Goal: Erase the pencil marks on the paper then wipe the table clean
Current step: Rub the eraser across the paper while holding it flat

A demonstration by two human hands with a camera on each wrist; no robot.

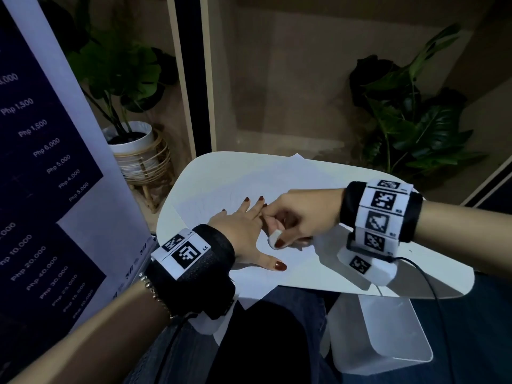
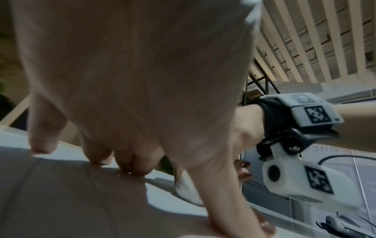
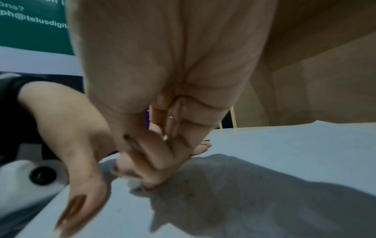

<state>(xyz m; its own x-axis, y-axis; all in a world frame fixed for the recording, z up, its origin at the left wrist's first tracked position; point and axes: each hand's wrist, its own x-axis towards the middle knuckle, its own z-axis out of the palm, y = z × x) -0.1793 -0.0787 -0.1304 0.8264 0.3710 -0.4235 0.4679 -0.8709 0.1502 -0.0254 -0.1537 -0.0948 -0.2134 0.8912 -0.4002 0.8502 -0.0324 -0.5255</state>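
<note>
A white sheet of paper (image 1: 221,189) lies across the small white table (image 1: 415,278), its near corner hanging over the front edge. My left hand (image 1: 246,225) lies flat on the paper with fingers spread, holding it down. My right hand (image 1: 293,220) sits just right of it, fingers curled, pinching a small white eraser (image 1: 274,238) whose tip touches the paper between my left thumb and forefinger. In the left wrist view the eraser (image 2: 188,190) shows as a white wedge behind my left thumb. In the right wrist view my curled fingers hide most of the eraser (image 3: 135,183). Faint pencil lines show on the paper's far part.
A tall banner (image 1: 50,167) with printed prices stands close on the left. A potted plant in a wicker stand (image 1: 138,151) sits behind it, and another plant (image 1: 410,120) at the back right. My legs are under the table's near edge. A cable (image 1: 432,286) trails from my right wrist.
</note>
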